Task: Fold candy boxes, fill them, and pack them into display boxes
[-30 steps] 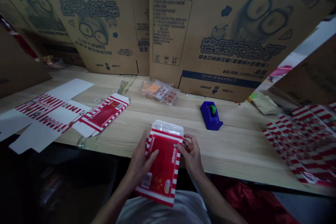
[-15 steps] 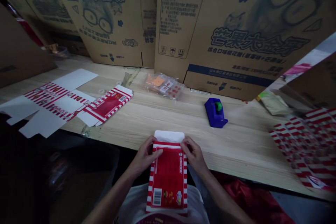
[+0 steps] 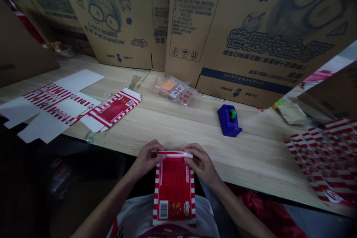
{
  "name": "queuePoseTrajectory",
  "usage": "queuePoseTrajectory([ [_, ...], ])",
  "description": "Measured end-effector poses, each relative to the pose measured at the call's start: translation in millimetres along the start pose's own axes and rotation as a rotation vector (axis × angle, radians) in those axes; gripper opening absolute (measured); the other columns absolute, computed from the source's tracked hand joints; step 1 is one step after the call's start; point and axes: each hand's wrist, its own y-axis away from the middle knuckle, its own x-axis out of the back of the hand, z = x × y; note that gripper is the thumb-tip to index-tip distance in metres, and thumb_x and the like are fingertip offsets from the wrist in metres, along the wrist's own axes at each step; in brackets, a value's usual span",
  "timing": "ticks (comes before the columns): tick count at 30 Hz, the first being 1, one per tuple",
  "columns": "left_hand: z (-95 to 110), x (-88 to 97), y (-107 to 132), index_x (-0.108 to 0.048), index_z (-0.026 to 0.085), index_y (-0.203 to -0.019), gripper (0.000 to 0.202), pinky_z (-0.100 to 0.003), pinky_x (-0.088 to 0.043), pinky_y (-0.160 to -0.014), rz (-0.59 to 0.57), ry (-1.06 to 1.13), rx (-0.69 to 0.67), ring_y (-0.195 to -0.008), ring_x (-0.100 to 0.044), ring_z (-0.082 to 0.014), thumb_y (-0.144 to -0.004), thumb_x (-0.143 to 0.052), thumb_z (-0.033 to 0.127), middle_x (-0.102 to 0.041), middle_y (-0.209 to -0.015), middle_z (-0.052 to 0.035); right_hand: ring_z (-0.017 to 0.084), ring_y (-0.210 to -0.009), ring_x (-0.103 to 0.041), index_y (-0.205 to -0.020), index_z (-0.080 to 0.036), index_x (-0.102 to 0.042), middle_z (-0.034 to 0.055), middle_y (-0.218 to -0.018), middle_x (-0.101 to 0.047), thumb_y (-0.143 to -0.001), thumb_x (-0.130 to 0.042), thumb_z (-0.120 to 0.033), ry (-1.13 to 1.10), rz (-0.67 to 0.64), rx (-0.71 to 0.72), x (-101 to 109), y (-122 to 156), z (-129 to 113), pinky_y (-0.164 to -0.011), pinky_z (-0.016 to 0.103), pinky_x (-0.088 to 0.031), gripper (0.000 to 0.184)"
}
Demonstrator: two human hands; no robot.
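Observation:
A red cardboard box [image 3: 175, 186] with striped red-and-white borders lies toward my body, its top end at the table's front edge. My left hand [image 3: 149, 158] grips its upper left corner, thumb on the printed face. At the upper right corner my right hand [image 3: 202, 163] pinches the box in the same way, fingers over the top edge. The white end flap is out of sight. Beyond the hands, left of centre, are flat red-and-white box blanks [image 3: 115, 109] and an unfolded one [image 3: 58, 102] showing white panels.
A blue tape dispenser [image 3: 229, 121] with green inside stands right of centre. Clear packets [image 3: 176, 91] lie before large cardboard cartons [image 3: 237, 44] along the back. Striped printed boxes [image 3: 326, 160] are at the right, near a pale packet [image 3: 291, 111].
The white flap that stuck up from the box's top end has gone out of sight. My right fingers have moved over the top edge, and the box has shifted slightly left.

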Motion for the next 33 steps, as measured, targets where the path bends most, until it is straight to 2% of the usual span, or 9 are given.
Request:
queuePoseTrajectory([
  [3,3,7.0,3,-0.071,0.016,-0.074,0.023,-0.027,-0.047,-0.07,-0.033,-0.065,-0.021,-0.081,-0.059,-0.0176,-0.082,-0.064,0.037,-0.063,-0.087,-0.0068,0.022,-0.099,-0.059,-0.094,-0.023,-0.075,0.0084,-0.103,-0.065,-0.089,-0.057,-0.037,-0.014,-0.054,-0.012,2,-1,-2,-0.086,0.033,-0.047,0.023],
  [7,11,12.0,-3,-0.074,0.016,-0.076,0.015,-0.027,-0.046,-0.065,-0.044,-0.137,0.004,-0.07,-0.06,-0.0169,-0.073,-0.072,0.031,-0.067,-0.074,-0.0059,0.019,-0.076,-0.061,-0.081,-0.02,-0.074,0.0048,-0.081,-0.068,-0.078,-0.069,-0.034,0.003,-0.059,-0.099,5,-13,-4,-0.068,0.029,-0.048,0.015],
  [12,25,21.6,-22,-0.073,0.015,-0.066,0.016,-0.027,-0.046,-0.06,-0.136,0.105,0.222,-0.058,-0.062,-0.0162,-0.06,-0.08,0.028,-0.071,-0.063,-0.005,0.015,-0.058,-0.058,-0.069,-0.017,-0.071,0.0021,-0.064,-0.068,-0.07,-0.073,-0.032,-0.071,-0.141,-0.222,14,-38,-15,-0.055,0.026,-0.045,0.015],
  [15,30,27.3,-31,-0.073,0.014,-0.062,0.017,-0.026,-0.046,-0.059,-0.18,0.144,0.259,-0.055,-0.061,-0.0152,-0.057,-0.082,0.028,-0.07,-0.059,-0.0046,0.014,-0.053,-0.057,-0.062,-0.016,-0.07,0.0011,-0.059,-0.067,-0.067,-0.075,-0.031,-0.107,-0.176,-0.252,16,-49,-23,-0.053,0.024,-0.043,0.016],
  [19,33,32.2,-31,-0.072,0.014,-0.063,0.019,-0.026,-0.045,-0.059,-0.244,0.113,0.196,-0.056,-0.06,-0.015,-0.064,-0.08,0.032,-0.068,-0.059,-0.0039,0.014,-0.053,-0.057,-0.061,-0.017,-0.069,0.001,-0.057,-0.066,-0.073,-0.071,-0.032,-0.028,-0.193,-0.169,16,-47,-31,-0.051,0.024,-0.043,0.019],
  [22,31,29.9,-21,-0.072,0.014,-0.069,0.022,-0.025,-0.046,-0.062,-0.257,0.046,0.073,-0.067,-0.062,-0.0161,-0.075,-0.072,0.035,-0.069,-0.074,-0.0064,0.017,-0.065,-0.061,-0.071,-0.019,-0.072,0.0038,-0.07,-0.069,-0.081,-0.065,-0.03,0.117,-0.166,-0.013,16,-33,-32,-0.058,0.027,-0.047,0.017],
  [26,14,10.6,-5,-0.072,0.016,-0.083,0.018,-0.028,-0.049,-0.071,-0.12,-0.052,-0.087,-0.086,-0.065,-0.0207,-0.079,-0.068,0.033,-0.069,-0.095,-0.0102,0.02,-0.075,-0.064,-0.078,-0.022,-0.073,0.0056,-0.081,-0.07,-0.084,-0.065,-0.029,0.109,-0.029,0.09,8,-12,-18,-0.069,0.032,-0.05,0.013],
  [30,-9,-16.7,4,-0.064,0.016,-0.075,0.021,-0.028,-0.046,-0.071,0.073,-0.05,-0.12,-0.077,-0.06,-0.0175,-0.086,-0.059,0.034,-0.066,-0.08,-0.0055,0.02,-0.08,-0.064,-0.078,-0.022,-0.072,0.0052,-0.083,-0.069,-0.087,-0.061,-0.03,0.06,0.133,0.039,-7,6,2,-0.074,0.031,-0.049,0.016],
  [33,-19,-28.0,6,-0.06,0.017,-0.075,0.02,-0.025,-0.043,-0.069,0.165,-0.012,-0.117,-0.075,-0.056,-0.0158,-0.086,-0.06,0.034,-0.059,-0.078,-0.0018,0.019,-0.085,-0.064,-0.092,-0.023,-0.073,0.0055,-0.091,-0.07,-0.086,-0.061,-0.034,-0.002,0.095,-0.003,7,6,14,-0.075,0.031,-0.05,0.018],
])
